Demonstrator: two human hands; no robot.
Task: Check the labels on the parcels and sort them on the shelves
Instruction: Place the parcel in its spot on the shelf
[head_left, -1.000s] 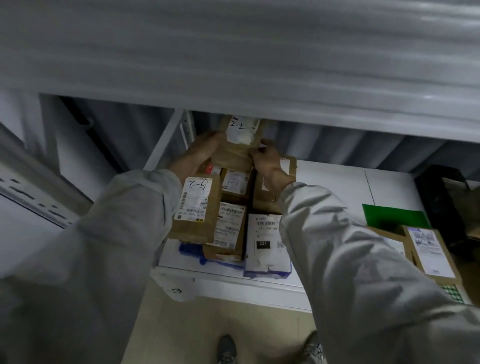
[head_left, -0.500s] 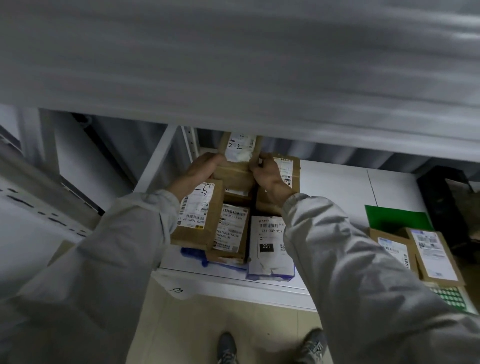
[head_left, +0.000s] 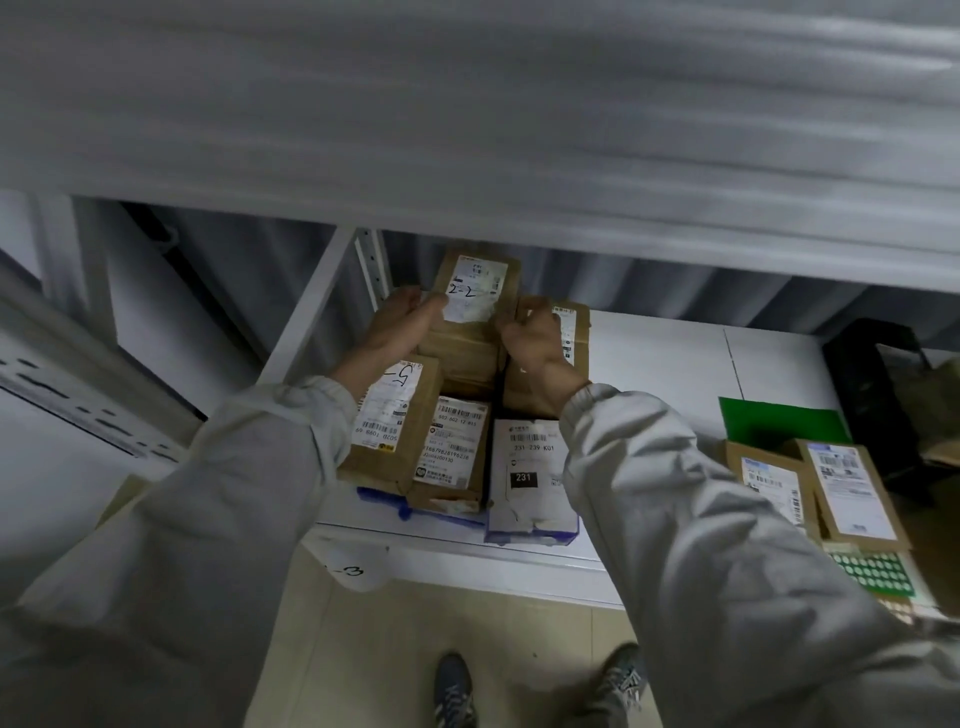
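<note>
A brown cardboard parcel (head_left: 470, 312) with a white label marked "2-2" stands at the back left of the white shelf (head_left: 660, 364). My left hand (head_left: 397, 325) grips its left side and my right hand (head_left: 530, 338) grips its right side. In front of it lie a brown parcel marked "5" (head_left: 392, 421), a brown parcel with a barcode label (head_left: 454, 452) and a white parcel marked "231" (head_left: 527, 478). Another brown parcel (head_left: 574, 332) sits behind my right hand.
At the right of the shelf lie a green sheet (head_left: 779, 421), two labelled brown parcels (head_left: 841, 488) and a green dotted pack (head_left: 875, 571). A black crate (head_left: 872, 395) stands far right. An upper shelf (head_left: 467, 130) overhangs. A tag marked "3" (head_left: 353, 569) hangs from the shelf's front edge.
Both hands stay on the "2-2" parcel and have moved it slightly back and more upright. The camera has shifted, so the shelf sits lower in the frame.
</note>
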